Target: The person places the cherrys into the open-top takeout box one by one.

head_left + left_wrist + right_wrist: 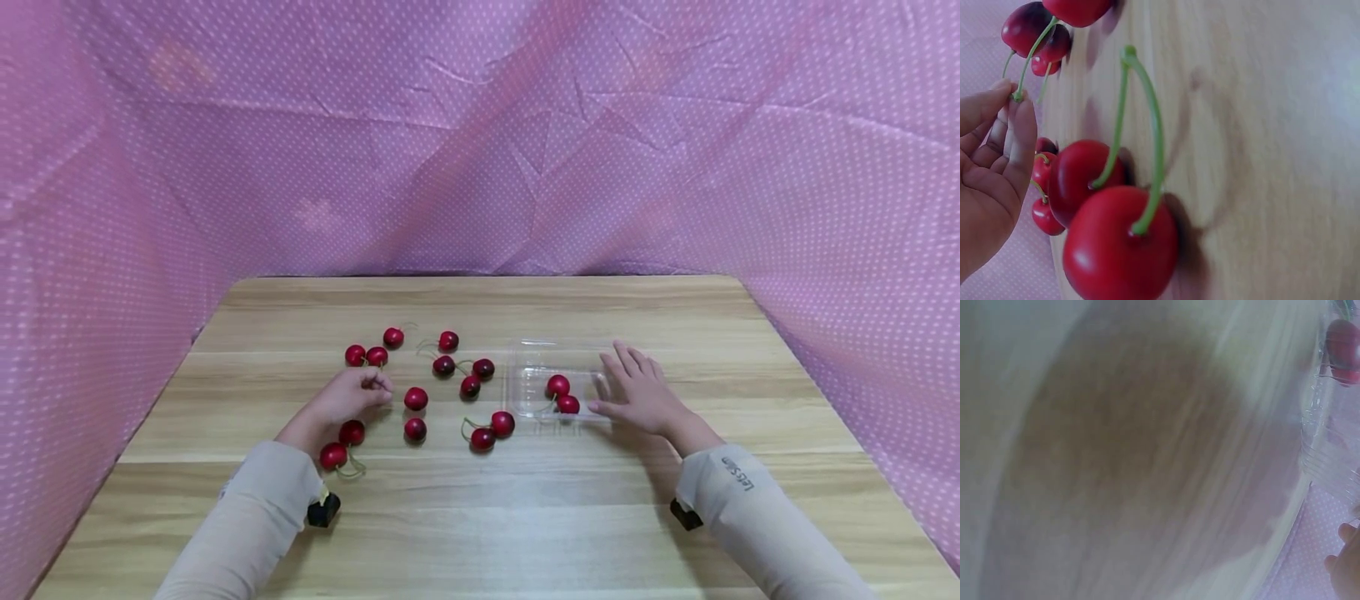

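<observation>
My left hand [348, 396] pinches a green cherry stem [1034, 51] between thumb and forefinger. In the left wrist view that stem leads up to a red cherry [1077, 9]; in the head view two cherries [416, 399] lie just right of the fingertips. Below this hand a joined pair of cherries [333, 456] rests on the table. Fingers spread, my right hand [641, 396] touches the right side of a clear plastic box [534, 379]. Inside the box are two cherries [557, 386]. The right wrist view catches only part of the right hand [1347, 562] and box.
More stemmed cherries [443, 366] lie between the left hand and the box, and others [356, 355] behind the left hand. All stand on a wooden table [525, 517]. Pink dotted cloth [480, 167] hangs around its back and sides.
</observation>
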Action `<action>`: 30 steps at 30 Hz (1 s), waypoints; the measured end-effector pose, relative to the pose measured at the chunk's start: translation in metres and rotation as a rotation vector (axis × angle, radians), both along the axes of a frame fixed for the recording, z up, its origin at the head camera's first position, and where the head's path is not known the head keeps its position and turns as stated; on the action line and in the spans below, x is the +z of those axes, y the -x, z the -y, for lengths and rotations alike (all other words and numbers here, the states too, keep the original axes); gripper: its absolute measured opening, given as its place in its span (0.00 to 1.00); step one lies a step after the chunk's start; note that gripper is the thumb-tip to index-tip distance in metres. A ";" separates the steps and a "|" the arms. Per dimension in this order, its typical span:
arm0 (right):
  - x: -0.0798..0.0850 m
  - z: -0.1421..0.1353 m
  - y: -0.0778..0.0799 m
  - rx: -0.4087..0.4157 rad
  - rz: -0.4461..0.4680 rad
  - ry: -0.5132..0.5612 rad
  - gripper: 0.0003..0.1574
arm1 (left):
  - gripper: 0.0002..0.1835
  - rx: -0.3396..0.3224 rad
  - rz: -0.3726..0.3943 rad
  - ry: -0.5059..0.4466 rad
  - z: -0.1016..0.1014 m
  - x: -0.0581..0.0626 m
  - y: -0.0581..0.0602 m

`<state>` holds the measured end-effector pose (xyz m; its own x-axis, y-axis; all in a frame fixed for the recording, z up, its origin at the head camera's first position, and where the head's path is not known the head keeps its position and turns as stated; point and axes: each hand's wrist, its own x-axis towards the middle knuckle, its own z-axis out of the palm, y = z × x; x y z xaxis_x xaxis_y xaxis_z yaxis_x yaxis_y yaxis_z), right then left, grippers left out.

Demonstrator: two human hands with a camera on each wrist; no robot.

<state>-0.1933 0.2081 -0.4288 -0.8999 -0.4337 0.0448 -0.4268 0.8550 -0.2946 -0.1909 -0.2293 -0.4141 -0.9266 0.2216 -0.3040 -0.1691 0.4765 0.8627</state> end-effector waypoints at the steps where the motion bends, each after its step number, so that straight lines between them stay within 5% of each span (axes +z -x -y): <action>1: 0.000 0.000 0.000 0.001 0.000 0.001 0.55 | 0.09 0.000 -0.008 0.003 -0.001 0.001 0.000; 14: -0.006 -0.001 -0.003 0.006 -0.023 0.021 0.55 | 0.10 -0.029 -0.160 -0.014 -0.016 0.011 0.000; 30: -0.004 -0.002 -0.001 0.014 -0.019 0.006 0.54 | 0.13 -0.070 -0.204 -0.117 -0.045 0.022 0.005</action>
<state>-0.1919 0.2106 -0.4333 -0.8929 -0.4456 0.0643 -0.4438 0.8474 -0.2915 -0.1962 -0.1845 -0.3924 -0.9473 0.3101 -0.0808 0.0442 0.3761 0.9255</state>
